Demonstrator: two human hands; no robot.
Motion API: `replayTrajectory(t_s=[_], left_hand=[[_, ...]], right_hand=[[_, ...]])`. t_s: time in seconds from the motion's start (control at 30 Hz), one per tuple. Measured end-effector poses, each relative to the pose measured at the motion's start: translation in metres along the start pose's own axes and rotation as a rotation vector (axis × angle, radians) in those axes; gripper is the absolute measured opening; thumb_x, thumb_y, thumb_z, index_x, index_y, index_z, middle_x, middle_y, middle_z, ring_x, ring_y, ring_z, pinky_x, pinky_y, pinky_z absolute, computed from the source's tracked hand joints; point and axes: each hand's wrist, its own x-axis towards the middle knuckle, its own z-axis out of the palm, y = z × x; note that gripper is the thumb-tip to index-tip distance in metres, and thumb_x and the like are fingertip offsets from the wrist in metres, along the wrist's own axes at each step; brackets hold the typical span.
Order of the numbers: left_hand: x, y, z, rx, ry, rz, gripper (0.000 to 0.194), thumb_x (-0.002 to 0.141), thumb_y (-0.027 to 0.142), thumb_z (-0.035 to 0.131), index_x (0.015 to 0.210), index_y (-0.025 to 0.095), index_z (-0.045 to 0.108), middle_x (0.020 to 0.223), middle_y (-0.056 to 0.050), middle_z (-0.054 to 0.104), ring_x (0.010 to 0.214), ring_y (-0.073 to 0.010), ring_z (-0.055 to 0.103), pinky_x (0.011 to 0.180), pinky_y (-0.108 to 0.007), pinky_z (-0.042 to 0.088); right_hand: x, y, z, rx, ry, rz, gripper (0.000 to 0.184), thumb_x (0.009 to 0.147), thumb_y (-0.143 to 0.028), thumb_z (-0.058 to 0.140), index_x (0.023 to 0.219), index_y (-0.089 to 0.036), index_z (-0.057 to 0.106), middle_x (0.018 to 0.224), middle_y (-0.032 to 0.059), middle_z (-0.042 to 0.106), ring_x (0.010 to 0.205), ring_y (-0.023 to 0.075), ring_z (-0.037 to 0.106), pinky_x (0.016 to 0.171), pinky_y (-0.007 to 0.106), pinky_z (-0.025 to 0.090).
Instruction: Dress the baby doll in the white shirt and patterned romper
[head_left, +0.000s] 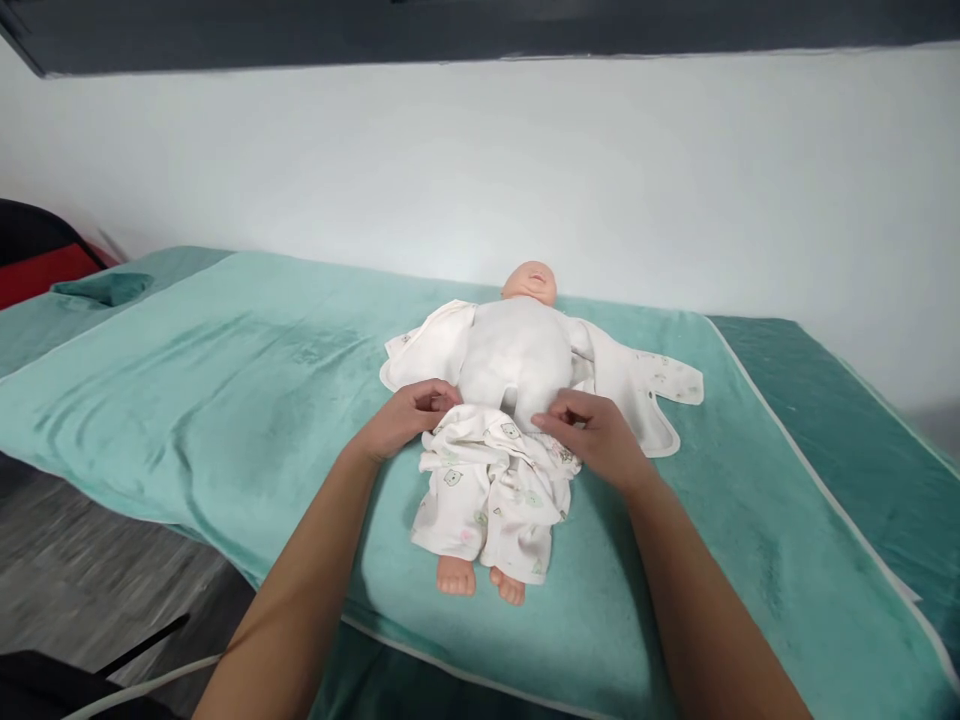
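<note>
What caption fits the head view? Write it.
Left hand and right hand at the top of patterned pants on a doll lying on teal cloth.

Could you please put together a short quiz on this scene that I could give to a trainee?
1. Multiple choice: What colour is the cloth under the doll?
A) Yellow
B) Blue-green
C) Red

2. True or false: The doll lies face down.

3. Short answer: The person's left hand and right hand are on opposite sides of the top of which garment?

Key:
1. B, blue-green.
2. False; it lies on its back.
3. The printed trousers, with the doll's bare feet showing below the legs.
</note>
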Motion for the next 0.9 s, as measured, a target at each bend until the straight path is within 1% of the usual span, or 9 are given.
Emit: replayTrajectory(t_s=[0.1, 0.2, 0.27, 0.37, 0.47, 0.57, 0.7, 0.8, 0.9], left_hand=[[-0.003, 0.004, -0.004, 0.031, -0.102, 0.020, 0.013, 0.074, 0.021, 0.077, 0.084, 0.018, 0.070, 0.086, 0.000, 0.052, 0.074, -0.0108, 0.047, 0.066, -0.023, 0.039], [-0.005, 0.006, -0.008, 0.078, -0.176, 0.045, 0.008, 0.076, 0.024, 0.076, 0.079, 0.017, 0.073, 0.094, -0.001, 0.049, 0.081, -0.0126, 0.048, 0.072, -0.025, 0.039], [-0.005, 0.007, -0.011, 0.109, -0.239, 0.048, 0.007, 0.075, 0.024, 0.076, 0.079, 0.018, 0.075, 0.095, -0.002, 0.048, 0.084, -0.0144, 0.048, 0.074, -0.025, 0.039], [-0.005, 0.008, -0.014, 0.143, -0.300, 0.036, 0.006, 0.075, 0.023, 0.077, 0.079, 0.019, 0.075, 0.096, -0.002, 0.045, 0.088, -0.0159, 0.047, 0.076, -0.026, 0.038], [-0.005, 0.006, -0.016, 0.140, -0.323, 0.022, 0.005, 0.076, 0.022, 0.077, 0.079, 0.019, 0.074, 0.097, -0.002, 0.044, 0.088, -0.0158, 0.046, 0.074, -0.026, 0.038], [-0.006, 0.003, -0.018, 0.119, -0.334, 0.042, 0.005, 0.077, 0.022, 0.076, 0.080, 0.019, 0.074, 0.099, -0.002, 0.044, 0.088, -0.0155, 0.046, 0.075, -0.026, 0.038], [-0.008, 0.001, -0.016, 0.102, -0.301, 0.088, 0.007, 0.080, 0.024, 0.075, 0.082, 0.018, 0.073, 0.098, -0.003, 0.048, 0.088, -0.0157, 0.049, 0.077, -0.027, 0.039], [-0.009, 0.002, -0.012, 0.092, -0.235, 0.102, 0.014, 0.084, 0.029, 0.074, 0.081, 0.017, 0.068, 0.095, -0.003, 0.050, 0.083, -0.0146, 0.048, 0.074, -0.026, 0.039], [-0.008, 0.003, -0.007, 0.067, -0.156, 0.124, 0.024, 0.086, 0.038, 0.072, 0.082, 0.016, 0.064, 0.089, -0.001, 0.049, 0.078, -0.0133, 0.045, 0.069, -0.025, 0.037]], right_hand=[[-0.009, -0.006, -0.003, 0.048, -0.171, 0.060, 0.039, 0.085, -0.043, 0.074, 0.062, -0.019, 0.054, 0.061, -0.0037, 0.045, 0.059, 0.0111, 0.037, 0.055, 0.029, 0.028], [-0.014, -0.005, -0.008, 0.083, -0.275, 0.035, 0.034, 0.079, -0.042, 0.081, 0.067, -0.019, 0.059, 0.069, -0.0032, 0.047, 0.063, 0.0118, 0.039, 0.058, 0.029, 0.030], [-0.017, -0.002, -0.013, 0.082, -0.324, 0.007, 0.033, 0.077, -0.041, 0.083, 0.071, -0.019, 0.060, 0.076, -0.0023, 0.048, 0.068, 0.0128, 0.041, 0.062, 0.029, 0.033], [-0.022, -0.001, -0.018, 0.086, -0.382, -0.033, 0.028, 0.084, -0.039, 0.078, 0.077, -0.021, 0.058, 0.086, -0.0004, 0.050, 0.077, 0.0151, 0.044, 0.069, 0.030, 0.037], [-0.026, 0.000, -0.022, 0.103, -0.418, -0.064, 0.020, 0.090, -0.036, 0.072, 0.085, -0.022, 0.058, 0.094, 0.0014, 0.050, 0.087, 0.0174, 0.047, 0.077, 0.031, 0.040], [-0.026, 0.002, -0.024, 0.090, -0.373, -0.047, 0.021, 0.090, -0.036, 0.072, 0.085, -0.022, 0.057, 0.097, 0.0022, 0.050, 0.090, 0.0184, 0.048, 0.080, 0.032, 0.041], [-0.023, 0.007, -0.022, 0.049, -0.239, 0.004, 0.027, 0.090, -0.038, 0.071, 0.078, -0.022, 0.053, 0.085, -0.0001, 0.048, 0.076, 0.0160, 0.043, 0.068, 0.031, 0.036], [-0.021, 0.010, -0.015, 0.041, -0.152, -0.051, 0.026, 0.093, -0.039, 0.066, 0.079, -0.022, 0.052, 0.084, 0.0002, 0.050, 0.076, 0.0163, 0.044, 0.068, 0.031, 0.036], [-0.020, 0.011, -0.006, 0.033, 0.013, -0.123, 0.025, 0.095, -0.039, 0.063, 0.079, -0.023, 0.051, 0.086, 0.0015, 0.053, 0.081, 0.0179, 0.049, 0.074, 0.033, 0.039]])
